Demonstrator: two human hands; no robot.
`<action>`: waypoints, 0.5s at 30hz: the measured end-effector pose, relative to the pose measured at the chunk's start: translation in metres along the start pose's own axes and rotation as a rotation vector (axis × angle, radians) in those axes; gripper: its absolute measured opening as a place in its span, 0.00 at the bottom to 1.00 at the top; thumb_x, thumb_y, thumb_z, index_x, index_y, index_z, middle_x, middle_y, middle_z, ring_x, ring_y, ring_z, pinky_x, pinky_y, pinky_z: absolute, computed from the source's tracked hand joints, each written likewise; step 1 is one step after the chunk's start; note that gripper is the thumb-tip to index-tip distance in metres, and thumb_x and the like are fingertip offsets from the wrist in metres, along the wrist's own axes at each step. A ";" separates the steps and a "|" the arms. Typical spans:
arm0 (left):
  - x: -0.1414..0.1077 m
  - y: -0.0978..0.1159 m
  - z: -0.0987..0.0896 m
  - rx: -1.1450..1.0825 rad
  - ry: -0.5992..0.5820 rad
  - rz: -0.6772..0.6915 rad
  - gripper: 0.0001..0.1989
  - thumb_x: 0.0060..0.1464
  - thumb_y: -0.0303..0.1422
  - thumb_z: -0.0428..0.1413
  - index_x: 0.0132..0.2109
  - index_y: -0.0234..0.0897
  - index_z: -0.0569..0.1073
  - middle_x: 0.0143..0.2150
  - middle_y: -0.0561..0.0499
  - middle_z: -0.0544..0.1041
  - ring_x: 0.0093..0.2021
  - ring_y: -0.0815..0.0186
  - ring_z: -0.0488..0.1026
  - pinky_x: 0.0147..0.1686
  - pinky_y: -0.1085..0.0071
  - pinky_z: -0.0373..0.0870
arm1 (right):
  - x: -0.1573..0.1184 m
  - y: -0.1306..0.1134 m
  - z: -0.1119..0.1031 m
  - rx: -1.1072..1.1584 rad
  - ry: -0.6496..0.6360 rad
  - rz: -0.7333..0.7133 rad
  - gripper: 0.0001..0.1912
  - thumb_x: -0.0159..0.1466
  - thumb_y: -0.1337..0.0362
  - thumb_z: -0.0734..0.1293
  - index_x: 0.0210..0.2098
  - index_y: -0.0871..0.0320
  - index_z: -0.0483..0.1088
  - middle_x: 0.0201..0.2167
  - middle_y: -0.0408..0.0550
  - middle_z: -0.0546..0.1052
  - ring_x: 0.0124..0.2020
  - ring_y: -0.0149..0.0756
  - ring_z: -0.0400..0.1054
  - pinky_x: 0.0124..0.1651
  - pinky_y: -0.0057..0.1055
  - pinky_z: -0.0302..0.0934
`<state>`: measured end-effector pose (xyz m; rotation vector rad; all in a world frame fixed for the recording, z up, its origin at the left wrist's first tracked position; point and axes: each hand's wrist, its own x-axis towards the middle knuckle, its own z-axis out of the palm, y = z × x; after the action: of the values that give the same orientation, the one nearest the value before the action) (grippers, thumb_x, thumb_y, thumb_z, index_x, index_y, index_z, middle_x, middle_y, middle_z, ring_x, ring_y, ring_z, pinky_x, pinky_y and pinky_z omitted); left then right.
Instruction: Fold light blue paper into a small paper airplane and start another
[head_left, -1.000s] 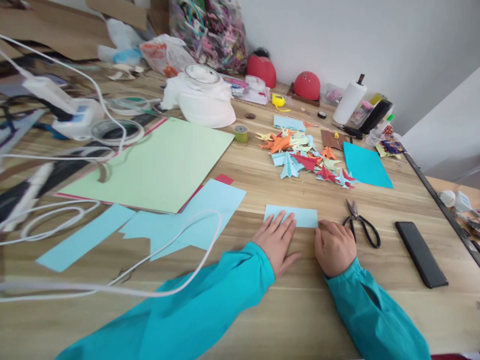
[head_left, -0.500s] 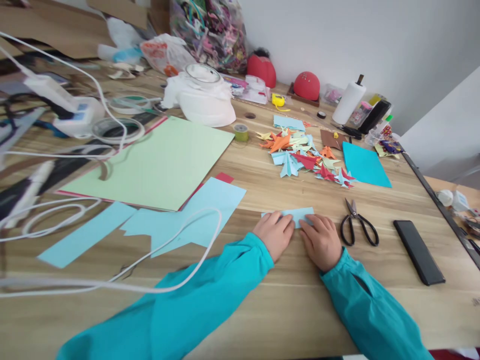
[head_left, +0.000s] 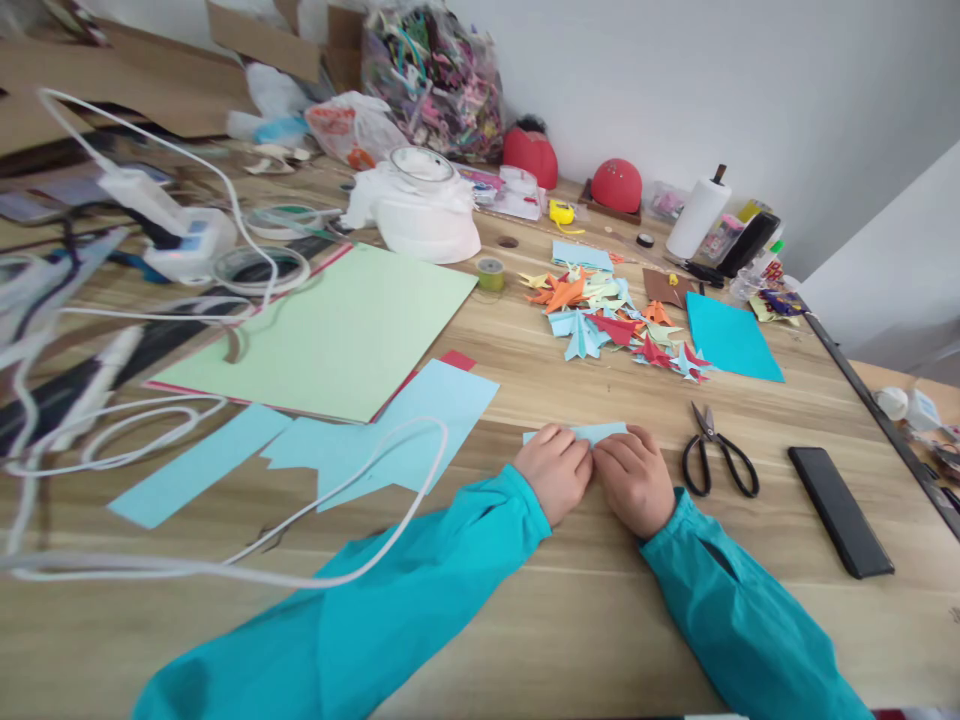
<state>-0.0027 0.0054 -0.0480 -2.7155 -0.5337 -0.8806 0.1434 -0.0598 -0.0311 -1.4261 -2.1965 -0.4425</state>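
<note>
A small light-blue piece of paper (head_left: 598, 432) lies on the wooden table between my two hands, its near part covered by fingers. My left hand (head_left: 553, 474) has its curled fingers closed on the paper's left side. From the right, my right hand (head_left: 636, 482) pinches the near edge, its fingertips almost meeting those of the left. Black-handled scissors (head_left: 709, 433) lie spread just right of my right hand. Beyond the paper is a heap of folded paper shapes (head_left: 616, 328) in blue, orange, red, yellow and pale green.
Left of my hands are light-blue paper offcuts (head_left: 409, 425) and pale green sheets (head_left: 330, 330), with a white cable (head_left: 375, 582) looping over my left sleeve. A black phone (head_left: 838, 510) lies at the right. Turquoise paper (head_left: 731, 335) and a thread spool (head_left: 491, 273) sit farther back.
My hands have drawn closer together, and the fingers have curled over the paper's near edge, so less of it shows. The view has shifted slightly.
</note>
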 end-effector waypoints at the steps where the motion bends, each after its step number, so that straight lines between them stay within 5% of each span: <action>1: 0.001 0.000 -0.002 -0.006 0.004 0.009 0.14 0.57 0.26 0.46 0.27 0.33 0.72 0.29 0.46 0.74 0.31 0.63 0.66 0.33 0.62 0.59 | 0.000 0.000 -0.001 0.004 0.006 -0.009 0.11 0.63 0.72 0.58 0.34 0.59 0.72 0.33 0.47 0.77 0.39 0.33 0.66 0.53 0.37 0.54; 9: 0.003 -0.018 -0.018 -0.091 0.036 0.011 0.13 0.58 0.26 0.45 0.31 0.35 0.73 0.31 0.47 0.75 0.33 0.65 0.67 0.35 0.62 0.60 | -0.004 0.004 -0.008 -0.103 0.062 0.051 0.10 0.61 0.73 0.60 0.36 0.58 0.72 0.38 0.48 0.78 0.44 0.36 0.66 0.50 0.37 0.55; 15: 0.001 -0.043 -0.028 0.059 0.118 0.046 0.10 0.55 0.25 0.49 0.30 0.37 0.73 0.31 0.52 0.77 0.34 0.66 0.68 0.35 0.64 0.60 | -0.008 0.020 -0.014 -0.173 0.132 0.122 0.10 0.60 0.74 0.61 0.36 0.57 0.72 0.37 0.47 0.79 0.43 0.37 0.68 0.47 0.36 0.56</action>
<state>-0.0340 0.0356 -0.0209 -2.5932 -0.4642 -0.9897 0.1675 -0.0651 -0.0238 -1.5637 -1.9949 -0.6770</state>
